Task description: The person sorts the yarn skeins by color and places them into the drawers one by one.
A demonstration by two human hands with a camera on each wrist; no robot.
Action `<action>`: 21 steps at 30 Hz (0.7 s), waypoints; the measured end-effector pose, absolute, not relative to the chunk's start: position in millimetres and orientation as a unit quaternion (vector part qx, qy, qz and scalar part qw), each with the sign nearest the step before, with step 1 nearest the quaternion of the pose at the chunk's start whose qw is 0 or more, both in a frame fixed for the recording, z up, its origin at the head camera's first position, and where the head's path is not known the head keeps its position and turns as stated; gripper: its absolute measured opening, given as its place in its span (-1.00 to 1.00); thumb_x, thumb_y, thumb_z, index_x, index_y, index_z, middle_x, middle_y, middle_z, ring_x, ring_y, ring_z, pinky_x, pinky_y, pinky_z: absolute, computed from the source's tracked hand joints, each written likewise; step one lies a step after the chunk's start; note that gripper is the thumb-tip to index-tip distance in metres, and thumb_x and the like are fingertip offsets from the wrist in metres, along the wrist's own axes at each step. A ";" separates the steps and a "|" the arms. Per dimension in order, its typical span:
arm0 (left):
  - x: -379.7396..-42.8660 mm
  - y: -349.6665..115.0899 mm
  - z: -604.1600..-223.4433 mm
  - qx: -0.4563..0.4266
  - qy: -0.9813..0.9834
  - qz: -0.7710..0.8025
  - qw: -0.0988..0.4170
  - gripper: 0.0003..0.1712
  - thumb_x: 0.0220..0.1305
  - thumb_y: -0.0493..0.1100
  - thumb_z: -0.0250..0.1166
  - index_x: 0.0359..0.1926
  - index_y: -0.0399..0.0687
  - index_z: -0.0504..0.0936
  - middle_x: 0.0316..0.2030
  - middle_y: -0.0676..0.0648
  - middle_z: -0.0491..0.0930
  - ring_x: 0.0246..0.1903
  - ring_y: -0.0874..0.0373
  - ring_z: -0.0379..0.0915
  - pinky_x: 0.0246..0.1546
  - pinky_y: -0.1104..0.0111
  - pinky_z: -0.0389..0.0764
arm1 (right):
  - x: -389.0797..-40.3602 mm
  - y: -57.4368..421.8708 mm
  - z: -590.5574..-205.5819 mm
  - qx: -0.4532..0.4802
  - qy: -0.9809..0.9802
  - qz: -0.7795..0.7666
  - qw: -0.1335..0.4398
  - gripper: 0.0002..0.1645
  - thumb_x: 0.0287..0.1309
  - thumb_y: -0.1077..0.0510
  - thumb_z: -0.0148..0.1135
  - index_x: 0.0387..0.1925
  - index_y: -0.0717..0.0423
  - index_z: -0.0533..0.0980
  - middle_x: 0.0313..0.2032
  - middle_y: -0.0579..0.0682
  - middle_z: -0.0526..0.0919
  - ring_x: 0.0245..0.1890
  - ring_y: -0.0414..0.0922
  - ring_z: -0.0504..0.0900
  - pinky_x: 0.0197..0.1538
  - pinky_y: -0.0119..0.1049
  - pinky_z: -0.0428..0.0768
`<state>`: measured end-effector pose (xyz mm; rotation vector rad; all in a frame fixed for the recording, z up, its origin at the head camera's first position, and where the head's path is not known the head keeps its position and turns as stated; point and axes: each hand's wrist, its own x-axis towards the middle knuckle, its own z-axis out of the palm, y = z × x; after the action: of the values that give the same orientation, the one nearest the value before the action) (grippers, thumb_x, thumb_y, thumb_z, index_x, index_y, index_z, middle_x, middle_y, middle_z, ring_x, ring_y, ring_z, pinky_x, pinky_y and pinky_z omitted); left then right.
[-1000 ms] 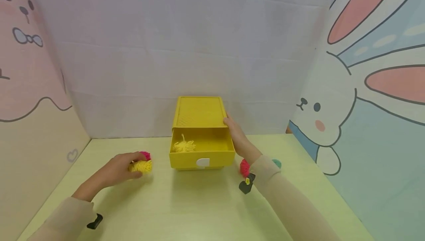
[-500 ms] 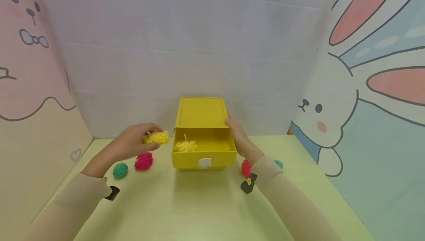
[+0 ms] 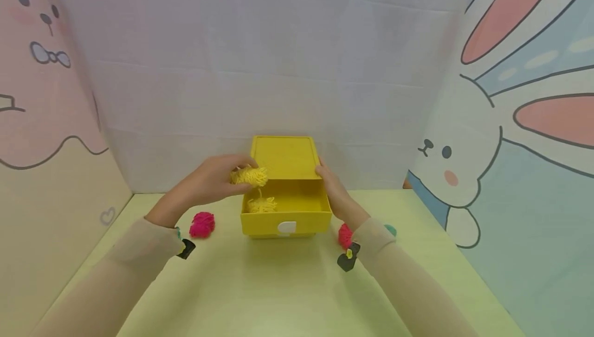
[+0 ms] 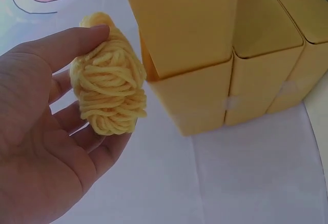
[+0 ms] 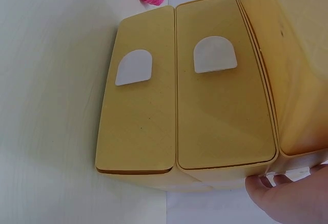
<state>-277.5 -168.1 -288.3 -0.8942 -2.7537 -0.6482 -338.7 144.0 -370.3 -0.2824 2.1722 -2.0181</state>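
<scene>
Between the thumb and fingers of my left hand [image 3: 213,181] is a ball of yellow yarn [image 4: 110,85]. It hovers at the left side of the pulled-out top drawer [image 3: 260,222], above its opening. Inside that drawer, at the left, lies another yellow yarn ball [image 3: 262,205]. The yellow drawer cabinet [image 3: 285,156] stands against the back wall, several drawers stacked, with white handle tabs [image 5: 215,55] on the fronts. My right hand [image 3: 340,198] rests against the cabinet's right side, thumb near its top edge. In the right wrist view only part of that hand [image 5: 294,196] shows.
A pink yarn ball [image 3: 202,224] lies on the table [image 3: 278,285] left of the cabinet. A green ball is mostly hidden behind the left wrist. Right of the cabinet, a red yarn ball [image 3: 345,235] and a green one [image 3: 391,230] are partly covered by the right forearm.
My left hand has picked up the yellow yarn ball from beside the pink one and carried it up and right to the drawer. The right hand has stayed at the cabinet.
</scene>
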 end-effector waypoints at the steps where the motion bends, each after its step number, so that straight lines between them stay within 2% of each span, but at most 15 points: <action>1: -278.1 -164.1 -287.2 -0.303 -0.924 -0.218 0.085 -0.51 0.36 -0.05 0.51 0.25 0.04 0.63 0.13 -0.01 0.70 0.12 -0.06 0.61 0.13 -0.04 0.66 | -338.4 143.9 -370.4 -0.094 0.728 -0.674 0.081 -0.24 0.65 -0.13 -0.25 0.73 -0.38 -0.15 0.72 -0.15 -0.13 0.65 0.01 -0.03 0.65 0.19 0.00; 10: -279.9 -120.8 -277.0 -0.332 -0.917 -0.210 0.062 -0.49 0.35 -0.02 0.51 0.27 0.05 0.63 0.17 -0.02 0.70 0.15 -0.03 0.62 0.17 0.01 0.66 | -338.6 144.2 -370.4 -0.095 0.730 -0.672 0.077 -0.24 0.64 -0.12 -0.26 0.73 -0.39 -0.12 0.71 -0.15 -0.10 0.65 0.02 -0.03 0.66 0.18 -0.05; 18: -281.5 -96.1 -277.4 -0.363 -0.908 -0.207 0.034 -0.52 0.36 -0.04 0.51 0.25 0.06 0.64 0.17 -0.05 0.70 0.17 -0.02 0.62 0.23 0.04 0.63 | -337.9 144.5 -369.7 -0.102 0.724 -0.677 0.081 -0.24 0.65 -0.12 -0.24 0.73 -0.40 -0.12 0.71 -0.12 -0.08 0.60 0.05 0.08 0.63 0.17 0.08; 21: -282.4 -92.4 -278.9 -0.376 -0.903 -0.206 0.020 -0.54 0.37 -0.07 0.49 0.24 0.06 0.64 0.18 -0.05 0.69 0.19 -0.03 0.61 0.24 0.05 0.62 | -338.1 144.1 -370.4 -0.106 0.723 -0.678 0.081 -0.25 0.66 -0.12 -0.24 0.73 -0.38 -0.12 0.71 -0.11 -0.06 0.60 0.05 0.08 0.64 0.17 0.07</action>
<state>-282.4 -92.4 -278.9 -1.1653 -2.8016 -0.6388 -338.1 144.1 -370.4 -0.3179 2.1608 -2.0255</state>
